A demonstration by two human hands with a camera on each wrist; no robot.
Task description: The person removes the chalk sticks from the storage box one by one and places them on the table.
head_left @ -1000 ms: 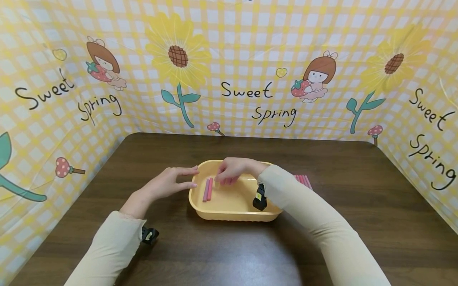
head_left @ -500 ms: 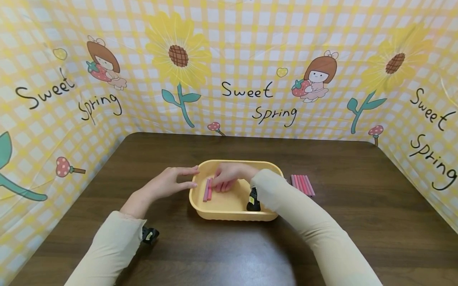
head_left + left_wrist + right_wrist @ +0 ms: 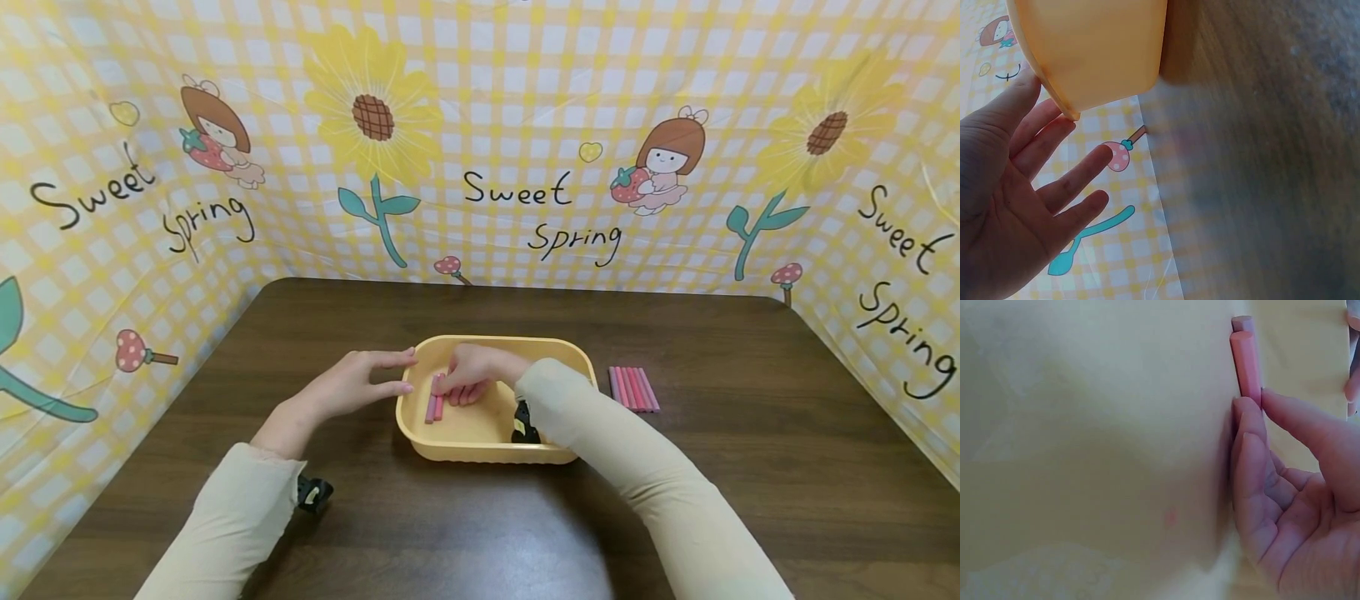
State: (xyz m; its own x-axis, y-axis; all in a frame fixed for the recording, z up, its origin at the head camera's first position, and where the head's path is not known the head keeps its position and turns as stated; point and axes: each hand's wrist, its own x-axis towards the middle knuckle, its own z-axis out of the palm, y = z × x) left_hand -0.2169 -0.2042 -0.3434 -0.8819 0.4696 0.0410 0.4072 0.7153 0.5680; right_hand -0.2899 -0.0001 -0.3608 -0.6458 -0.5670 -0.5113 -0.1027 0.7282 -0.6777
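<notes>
Inside the yellow plastic tub [image 3: 491, 454], two short crayon-like sticks lie side by side near its left end: a mauve one [image 3: 431, 409] and a pink one [image 3: 438, 410]. My right hand [image 3: 474, 373] reaches into the tub. In the right wrist view, its thumb and forefinger pinch the near end of the faceted pink stick [image 3: 1246, 365], while the mauve stick [image 3: 1244, 324] shows just behind. My left hand [image 3: 341, 385] touches the tub's left rim with outstretched fingers; in the left wrist view its fingertips meet the rim [image 3: 1067, 112] and hold nothing else.
Right of the tub, a row of several pink and mauve sticks [image 3: 634, 389] lies on the dark wooden table [image 3: 720, 500]. A yellow checked cloth [image 3: 510, 100] with printed flowers surrounds the table's back and sides.
My right hand has moved lower and left inside the tub, from beside the two sticks onto the pink one. The row at right is uncovered by the sleeve. The left hand stays put.
</notes>
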